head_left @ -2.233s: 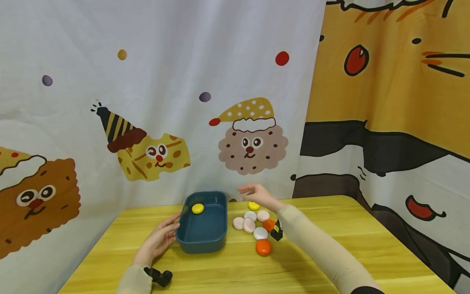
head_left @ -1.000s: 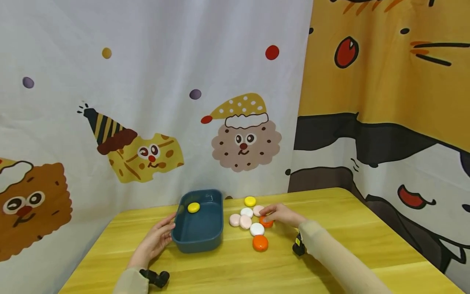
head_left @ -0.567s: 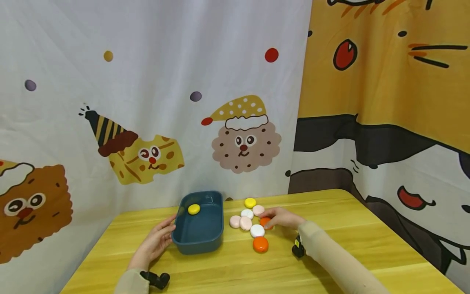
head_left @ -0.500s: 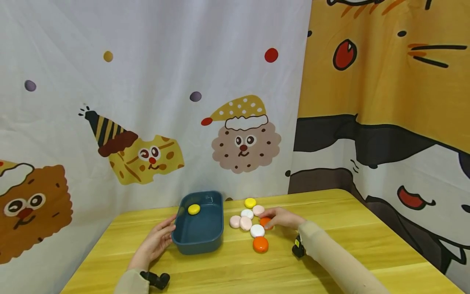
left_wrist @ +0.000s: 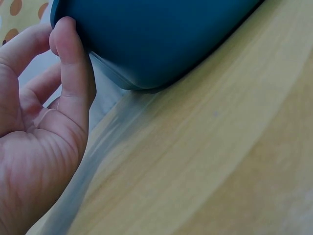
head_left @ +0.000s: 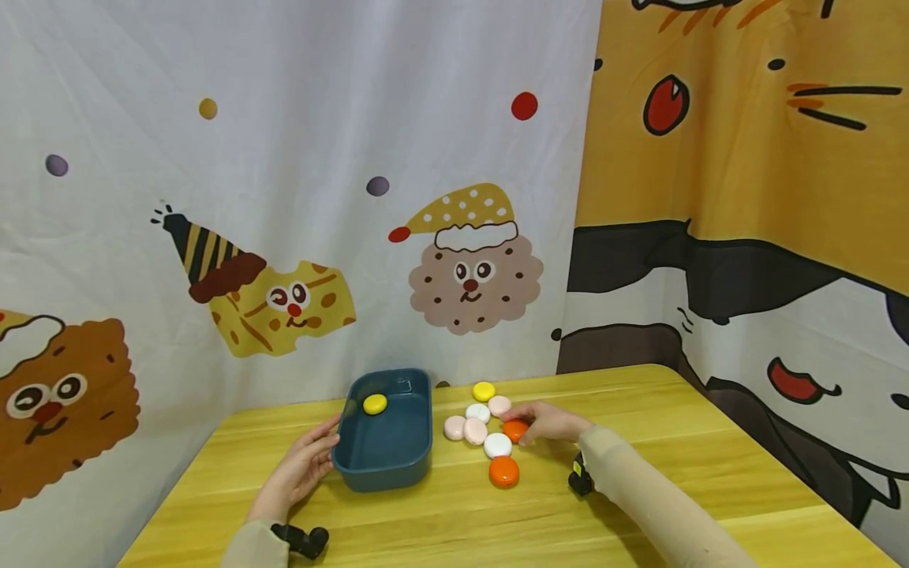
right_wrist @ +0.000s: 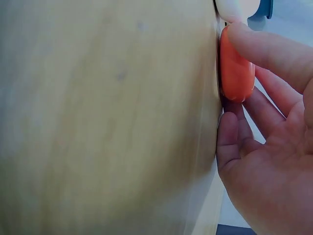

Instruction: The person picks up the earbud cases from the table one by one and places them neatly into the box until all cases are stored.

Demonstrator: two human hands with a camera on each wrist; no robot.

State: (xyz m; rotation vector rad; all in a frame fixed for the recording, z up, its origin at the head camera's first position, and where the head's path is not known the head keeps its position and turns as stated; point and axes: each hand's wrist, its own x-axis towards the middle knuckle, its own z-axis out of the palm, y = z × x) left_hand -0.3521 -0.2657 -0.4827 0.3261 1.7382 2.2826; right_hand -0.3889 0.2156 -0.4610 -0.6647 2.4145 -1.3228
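Right-hand [head_left: 545,421] fingers and thumb curl around a glossy, round-edged orange disc [right_wrist: 238,68] low at the wood-grained table [head_left: 426,528], while the left hand [left_wrist: 39,127], its fingers loosely bent, touches the outer side of a smooth, round-cornered blue tub [head_left: 383,478]. Near the tub's far left corner lies a shiny yellow disc [head_left: 375,405]; right of the tub, beside the held piece, sit pale pink discs [head_left: 475,431], white discs [head_left: 498,446], a second yellow disc [head_left: 484,392] and another orange disc [head_left: 504,472]

yellow table [head_left: 426,528] | white cartoon curtain [head_left: 319,158] behind | orange cartoon curtain [head_left: 731,181] right
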